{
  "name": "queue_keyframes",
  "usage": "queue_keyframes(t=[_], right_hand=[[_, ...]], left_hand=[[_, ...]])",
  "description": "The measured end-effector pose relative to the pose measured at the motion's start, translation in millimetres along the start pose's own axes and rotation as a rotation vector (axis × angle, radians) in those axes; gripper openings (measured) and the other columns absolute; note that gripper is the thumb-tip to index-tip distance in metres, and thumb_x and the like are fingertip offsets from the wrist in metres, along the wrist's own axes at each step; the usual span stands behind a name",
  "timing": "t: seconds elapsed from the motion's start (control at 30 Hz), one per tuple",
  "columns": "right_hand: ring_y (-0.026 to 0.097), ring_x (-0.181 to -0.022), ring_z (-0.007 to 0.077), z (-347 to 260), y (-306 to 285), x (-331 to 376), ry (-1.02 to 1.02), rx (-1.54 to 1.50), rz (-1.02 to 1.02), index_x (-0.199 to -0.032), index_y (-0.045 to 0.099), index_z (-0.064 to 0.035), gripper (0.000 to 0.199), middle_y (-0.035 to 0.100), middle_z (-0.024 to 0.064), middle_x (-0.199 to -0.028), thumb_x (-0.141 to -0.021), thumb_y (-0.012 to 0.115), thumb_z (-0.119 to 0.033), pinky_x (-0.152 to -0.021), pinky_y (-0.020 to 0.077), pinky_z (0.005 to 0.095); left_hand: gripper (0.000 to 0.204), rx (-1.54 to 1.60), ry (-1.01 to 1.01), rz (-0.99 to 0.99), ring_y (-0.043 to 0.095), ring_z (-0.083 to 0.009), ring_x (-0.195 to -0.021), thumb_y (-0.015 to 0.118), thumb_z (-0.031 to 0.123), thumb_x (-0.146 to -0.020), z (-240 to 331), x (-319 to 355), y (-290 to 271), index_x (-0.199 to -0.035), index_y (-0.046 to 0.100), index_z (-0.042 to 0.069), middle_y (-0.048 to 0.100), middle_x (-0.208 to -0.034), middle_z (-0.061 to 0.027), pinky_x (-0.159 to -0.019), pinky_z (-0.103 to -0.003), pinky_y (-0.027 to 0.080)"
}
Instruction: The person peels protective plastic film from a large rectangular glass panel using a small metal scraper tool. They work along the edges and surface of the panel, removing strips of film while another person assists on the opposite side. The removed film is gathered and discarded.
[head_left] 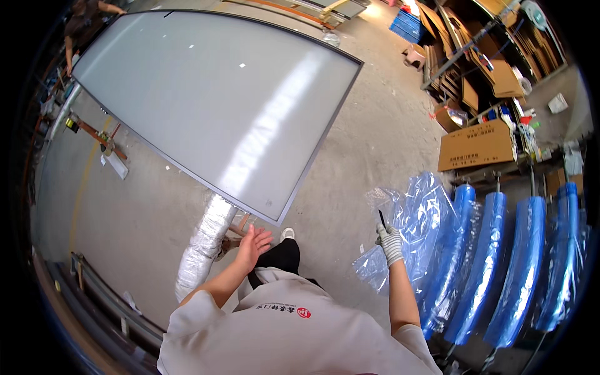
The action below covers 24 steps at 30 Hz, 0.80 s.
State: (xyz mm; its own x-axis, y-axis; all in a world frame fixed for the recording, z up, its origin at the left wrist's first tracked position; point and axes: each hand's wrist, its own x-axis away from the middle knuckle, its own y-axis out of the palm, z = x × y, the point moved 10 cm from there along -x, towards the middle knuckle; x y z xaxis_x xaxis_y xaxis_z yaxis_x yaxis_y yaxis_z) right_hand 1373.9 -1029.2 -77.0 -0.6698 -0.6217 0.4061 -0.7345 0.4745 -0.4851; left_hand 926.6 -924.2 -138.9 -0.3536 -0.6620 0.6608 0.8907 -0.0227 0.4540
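Note:
A large frosted glass panel (206,100) in a dark frame lies raised above the floor, its near corner just ahead of me. My left hand (252,245), bare, hangs in the air near that corner with its fingers spread and nothing in it. My right hand (390,242), in a pale striped glove, is closed on a thin dark blade-like tool (382,218) that points up and away. Crumpled clear bluish plastic film (422,212) lies beside the right hand; whether they touch I cannot tell.
Several rolls of blue film (481,265) stand side by side at the right. Behind them are a cardboard box (477,145) and a cluttered rack. A film-wrapped support (203,244) is under the panel's near edge. Another person (84,28) grips the far left end.

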Motion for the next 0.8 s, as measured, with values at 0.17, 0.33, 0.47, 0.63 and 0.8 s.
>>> queue_keyframes(t=[0.17,0.33,0.47,0.63,0.8], right_hand=[[0.047,-0.043,0.0094,-49.1,43.2,-126.4,0.034,-0.042,-0.345,-0.092,0.06,-0.0053,0.022,0.054,0.0015,-0.059,-0.088,0.061,-0.027,-0.041,0.0451,0.025],[0.036,-0.034,0.0072,-179.0,54.2,-298.8,-0.155,-0.161,-0.221,-0.09,0.059,-0.0084,0.019,0.039,-0.0037,-0.046,-0.09,0.056,-0.027,-0.034,0.0384,0.026],[0.042,-0.045,0.0086,-332.6,79.0,-447.1,-0.256,-0.141,0.002,-0.088,0.053,-0.008,0.021,0.04,-0.0027,-0.059,-0.092,0.051,-0.029,-0.04,0.0419,0.0286],[0.048,-0.05,0.0129,-454.6,168.9,-619.7,-0.852,0.638,0.004,-0.08,0.055,-0.0063,0.027,0.058,0.0045,-0.067,-0.094,0.045,-0.028,-0.047,0.0391,0.0286],[0.054,-0.047,0.0193,-376.3,282.2,-695.5,-0.021,0.295,-0.696,-0.07,0.059,-0.0121,0.026,0.059,0.0039,-0.059,-0.084,0.054,-0.033,-0.043,0.0432,0.0364]], left_hand=[[0.071,0.2,-0.009,0.009,0.059,-0.0224,-0.103,0.037,0.064,-0.088,11.8,-18.1,49.4,-0.126,0.044,0.005,0.059,-0.114,-0.0115,-0.088,-0.033,0.044],[0.07,0.357,0.015,0.291,0.061,-0.0251,-0.101,0.034,0.065,-0.088,12.8,-1.5,48.1,-0.12,0.052,0.005,0.063,-0.109,-0.0121,-0.088,-0.033,0.046],[0.082,0.886,0.281,0.443,0.056,-0.0333,-0.108,0.028,0.07,-0.086,-22.4,-5.6,55.2,-0.12,0.049,-0.002,0.059,-0.116,-0.0178,-0.094,-0.041,0.044],[0.096,1.511,0.641,0.698,0.034,-0.0385,-0.129,0.027,0.074,-0.082,-42.6,-44.1,114.5,-0.129,0.035,-0.01,0.038,-0.136,-0.0257,-0.106,-0.048,0.03],[0.095,1.761,0.771,0.782,0.038,-0.0371,-0.126,0.043,0.07,-0.08,22.1,-88.8,173.9,-0.136,0.027,-0.005,0.043,-0.13,-0.0228,-0.106,-0.048,0.029]])
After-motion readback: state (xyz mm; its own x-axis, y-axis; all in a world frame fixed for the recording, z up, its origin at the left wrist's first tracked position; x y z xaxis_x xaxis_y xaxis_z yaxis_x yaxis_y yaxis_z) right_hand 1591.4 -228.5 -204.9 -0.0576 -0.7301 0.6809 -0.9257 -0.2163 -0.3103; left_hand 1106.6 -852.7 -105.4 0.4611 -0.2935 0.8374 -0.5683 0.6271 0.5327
